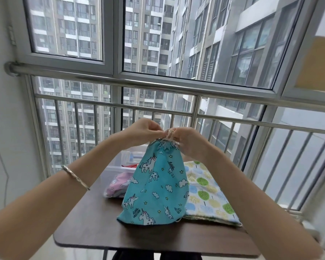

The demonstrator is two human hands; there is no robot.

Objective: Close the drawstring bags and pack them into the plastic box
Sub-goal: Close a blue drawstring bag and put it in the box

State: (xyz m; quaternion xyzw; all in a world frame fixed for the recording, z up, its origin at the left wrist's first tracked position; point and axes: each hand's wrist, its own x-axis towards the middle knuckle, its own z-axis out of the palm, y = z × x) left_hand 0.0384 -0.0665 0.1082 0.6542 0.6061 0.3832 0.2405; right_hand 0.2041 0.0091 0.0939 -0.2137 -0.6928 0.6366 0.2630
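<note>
**Both hands on the cord of the teal bag**

The left hand (143,131) and the right hand (189,142) meet above the middle of the table (90,228), fingertips close together. Each pinches the pale drawstring (169,133), which loops up between them. A thin bracelet (75,177) sits on the left forearm.

Just under the fingers is the mouth of the teal unicorn bag (156,186), gathered into tight pleats. The bag hangs from the cord in a cone and widens downward. Its bottom hem rests on the dark wooden top, towards the near edge.

Behind it on the right, a tree-print bag (208,194) lies flat along the right edge of the table, partly covered by the teal bag.

Behind it on the left, towards the far left corner, stands the clear plastic box (114,167). A pink bag (119,182) shows through the box's near wall, and something red lies further back in it.

Beyond the far edge, a steel railing (158,85) runs across the window, with tower blocks outside.
</note>
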